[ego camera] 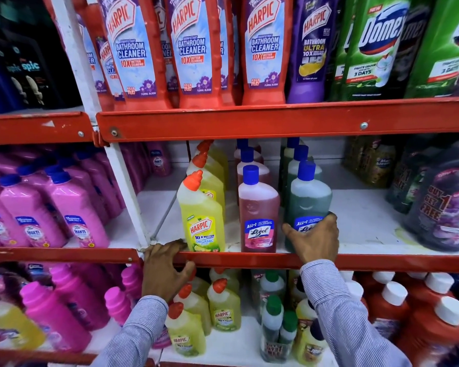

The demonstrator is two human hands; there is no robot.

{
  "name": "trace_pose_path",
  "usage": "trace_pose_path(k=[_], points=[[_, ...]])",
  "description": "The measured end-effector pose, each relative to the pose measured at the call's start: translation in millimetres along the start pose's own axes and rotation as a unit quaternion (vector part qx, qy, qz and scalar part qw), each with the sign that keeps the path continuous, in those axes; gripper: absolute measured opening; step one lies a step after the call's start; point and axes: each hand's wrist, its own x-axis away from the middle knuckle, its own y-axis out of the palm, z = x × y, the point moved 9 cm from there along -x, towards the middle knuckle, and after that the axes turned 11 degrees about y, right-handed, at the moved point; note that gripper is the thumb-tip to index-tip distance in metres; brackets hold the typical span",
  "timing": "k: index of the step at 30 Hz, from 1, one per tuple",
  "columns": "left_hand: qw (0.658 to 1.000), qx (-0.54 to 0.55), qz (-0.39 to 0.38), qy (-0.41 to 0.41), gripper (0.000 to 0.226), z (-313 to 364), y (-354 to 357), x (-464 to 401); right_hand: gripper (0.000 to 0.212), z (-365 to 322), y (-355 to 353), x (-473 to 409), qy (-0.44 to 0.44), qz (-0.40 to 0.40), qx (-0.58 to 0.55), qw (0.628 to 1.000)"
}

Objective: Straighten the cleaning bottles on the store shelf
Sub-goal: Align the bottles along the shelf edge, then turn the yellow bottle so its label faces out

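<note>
at the front of the middle red metal shelf [249, 259], your right hand [314, 241] has its fingers [289, 229] clamped low on the full green plastic bottle [309, 197]; it looks heavy and smooth, so hold below the label. your left hand [164, 271] grips the shelf edge.

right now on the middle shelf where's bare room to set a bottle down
Bare white shelf between the green Lizol bottle and the dark jugs; a smaller patch left of the yellow Harpic bottle. The three rows between are crowded.
</note>
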Motion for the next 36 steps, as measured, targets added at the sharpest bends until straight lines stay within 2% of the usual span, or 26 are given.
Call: trace_pose_path(k=[10,13,15,16,18,19,21,23,26,28,31,36], points=[[1.000,-0.004,-0.009,0.006,0.055,1,2,0,0.091,3,-6,10,0.012,-0.026,0.008,1.000],[1.000,-0.003,-0.016,0.012,0.055,2,1,2,0.100,1,-8,13,0.008,-0.024,-0.015,1.000],[0.999,0.001,-0.024,0.022,0.057,4,0,1,0.103,-4,-23,23,-0.015,0.045,-0.018,0.999],[0.999,0.009,-0.029,0.025,0.058,4,-2,0,0.098,-9,-35,33,-0.044,0.099,-0.033,0.994],[0.997,0.064,-0.033,0.016,0.056,4,-8,-4,0.077,-23,-58,63,-0.132,0.192,-0.109,0.966],[0.993,0.117,-0.021,-0.002,0.048,3,-14,-7,0.064,-30,-62,79,-0.178,0.206,-0.151,0.950],[0.973,0.224,0.032,-0.036,0.032,-1,-27,-11,0.039,-50,-52,108,-0.261,0.151,-0.209,0.930],[0.956,0.280,0.058,-0.059,0.035,-2,-32,-16,0.023,-76,-17,132,-0.313,0.033,-0.181,0.932],[0.932,0.358,0.014,-0.057,0.045,5,-23,-26,0.032,-86,50,151,-0.293,-0.125,-0.061,0.946],[0.924,0.379,-0.018,-0.042,0.053,11,-16,-31,0.043,-80,81,151,-0.251,-0.191,-0.013,0.949],[0.930,0.366,-0.035,-0.025,0.063,11,-8,-35,0.051,-76,103,148,-0.228,-0.238,0.043,0.943],[0.930,0.364,-0.045,-0.031,0.051,1,0,-41,0.048,-71,114,144,-0.226,-0.252,0.091,0.936]])
